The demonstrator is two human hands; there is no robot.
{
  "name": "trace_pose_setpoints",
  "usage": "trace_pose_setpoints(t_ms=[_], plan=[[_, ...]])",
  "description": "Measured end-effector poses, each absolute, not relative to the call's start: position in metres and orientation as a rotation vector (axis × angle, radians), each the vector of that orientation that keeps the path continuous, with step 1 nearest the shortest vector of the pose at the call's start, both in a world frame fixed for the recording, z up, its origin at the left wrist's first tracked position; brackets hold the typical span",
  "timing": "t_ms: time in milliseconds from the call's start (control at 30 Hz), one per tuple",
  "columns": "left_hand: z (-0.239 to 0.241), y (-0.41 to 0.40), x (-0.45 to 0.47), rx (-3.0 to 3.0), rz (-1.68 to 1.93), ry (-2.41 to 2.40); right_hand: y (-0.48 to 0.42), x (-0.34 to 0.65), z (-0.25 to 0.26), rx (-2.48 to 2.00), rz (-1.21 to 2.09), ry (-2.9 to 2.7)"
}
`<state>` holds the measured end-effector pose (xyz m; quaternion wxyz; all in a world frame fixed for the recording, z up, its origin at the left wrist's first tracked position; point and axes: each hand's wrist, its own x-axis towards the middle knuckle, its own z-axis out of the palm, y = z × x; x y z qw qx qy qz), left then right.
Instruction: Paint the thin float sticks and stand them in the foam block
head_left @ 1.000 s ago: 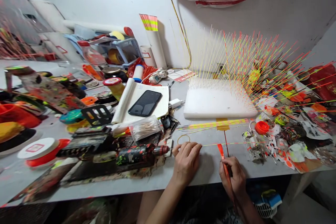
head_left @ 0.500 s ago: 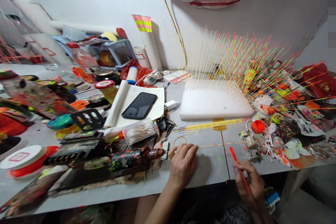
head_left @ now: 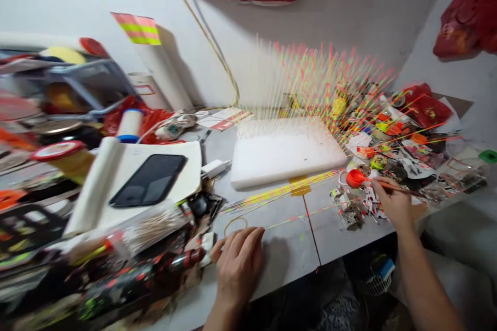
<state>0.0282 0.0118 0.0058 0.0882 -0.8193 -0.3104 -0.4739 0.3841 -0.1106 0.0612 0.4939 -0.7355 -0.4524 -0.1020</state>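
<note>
My left hand [head_left: 237, 258] rests on the table with its fingers curled together at the end of a thin rod [head_left: 290, 221] banded in red and yellow. The rod lies across the table toward the right; the fingertips on it are partly hidden. In my right hand [head_left: 394, 206] is a slim orange-red paintbrush [head_left: 367, 179], its tip at a small orange-red paint cap [head_left: 354, 178]. Behind both hands stands a white foam block [head_left: 279, 158] stuck full of thin coloured rods [head_left: 310, 83]. A row of similar rods [head_left: 267, 195] lies along its front edge.
To the left are a notebook [head_left: 104, 186] bearing a phone [head_left: 149, 180], cotton swabs [head_left: 161, 227] in a clear bag, and a paint-spattered bottle [head_left: 140, 274]. A rubber band [head_left: 235, 222] lies by my left hand. Stained wipes [head_left: 415, 165] crowd the right side.
My right hand has moved forward and right from the table's front edge, bringing the brush to the orange-red cap. The view has swung right; my left hand stays at the rod.
</note>
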Motion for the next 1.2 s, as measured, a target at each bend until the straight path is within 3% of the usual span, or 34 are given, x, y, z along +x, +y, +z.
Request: trace_pose_setpoints(t_ms=[300, 600, 1000, 1200], plan=[[0.006, 0.019, 0.024, -2.432, -1.383, -0.838, -0.069, 0.415, 0.058, -2.147, -0.264, -1.336], [0.006, 0.018, 0.025, -2.426, -1.375, -0.827, -0.067, 0.417, 0.054, -2.209, -0.259, -1.38], [0.014, 0.012, 0.016, -2.454, -1.334, -0.966, -0.113, 0.408, 0.067, -1.935, -0.392, -1.468], [0.011, 0.009, 0.013, -2.439, -1.343, -0.969, -0.147, 0.332, 0.047, -1.487, -0.382, -1.164]])
